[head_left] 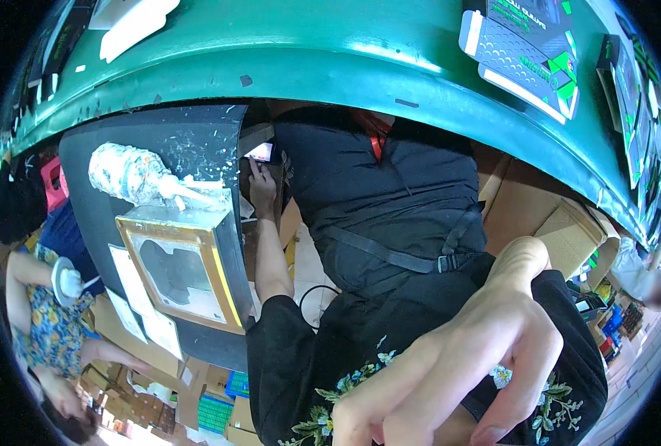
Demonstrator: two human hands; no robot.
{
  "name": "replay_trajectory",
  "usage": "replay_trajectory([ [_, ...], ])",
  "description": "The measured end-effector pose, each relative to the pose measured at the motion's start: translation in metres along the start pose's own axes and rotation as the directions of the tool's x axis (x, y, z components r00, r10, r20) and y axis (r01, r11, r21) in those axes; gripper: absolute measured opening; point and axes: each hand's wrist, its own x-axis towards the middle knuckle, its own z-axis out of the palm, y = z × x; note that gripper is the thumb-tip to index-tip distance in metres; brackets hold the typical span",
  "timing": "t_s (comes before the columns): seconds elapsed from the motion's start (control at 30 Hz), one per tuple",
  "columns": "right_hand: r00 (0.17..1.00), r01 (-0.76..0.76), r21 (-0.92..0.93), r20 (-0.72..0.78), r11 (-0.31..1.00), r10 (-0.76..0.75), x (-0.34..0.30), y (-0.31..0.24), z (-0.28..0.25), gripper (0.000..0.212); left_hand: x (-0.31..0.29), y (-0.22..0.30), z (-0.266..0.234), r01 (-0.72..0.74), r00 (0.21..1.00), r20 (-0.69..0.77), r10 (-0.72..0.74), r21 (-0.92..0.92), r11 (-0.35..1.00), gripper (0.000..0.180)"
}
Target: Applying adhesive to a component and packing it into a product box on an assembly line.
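Observation:
My left hand (263, 189) is down beside the dark side table, one finger stretched out against a phone (261, 152) with a lit screen. The phone lies in the shadowed gap under the green worktop. Large and close, my right hand (464, 349) is raised over my chest. Its fingers are bent and point at the lower edge, the thumb apart from them. Nothing shows between thumb and fingers, though some fingertips are cut off by the picture's edge.
A green worktop (308, 44) spans the top, bearing flat printed cartons (527, 59). On the black side table (85, 171) are a glue-crusted bottle (126, 175) and a framed box (174, 271). A person in floral clothing (52, 320) is at left. Open cardboard (561, 238) stands right.

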Motion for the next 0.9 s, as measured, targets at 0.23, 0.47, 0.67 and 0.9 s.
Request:
replay_trajectory([
  [0.23,0.993,0.027,0.16,-0.115,0.987,-0.008,-0.005,0.004,0.012,0.036,-0.001,-0.031,-0.01,-0.078,0.993,-0.082,0.081,0.038,0.996,0.055],
  [0.47,0.946,-0.304,0.129,0.162,0.944,0.282,0.007,-0.034,-0.005,0.036,-0.017,-0.001,-0.019,0.029,0.999,-0.028,-0.036,-0.221,0.975,0.064],
  [0.67,0.993,-0.054,0.282,-0.088,0.958,0.082,-0.001,0.003,0.03,0.05,-0.112,-0.008,-0.039,-0.074,0.985,-0.171,0.039,-0.204,0.976,0.069],
  [0.9,0.836,-0.547,-0.717,-0.437,0.432,0.333,0.05,-0.085,-0.036,0.035,-0.222,0.111,-0.163,0.047,0.974,0.225,0.031,-0.33,0.943,0.04],
])
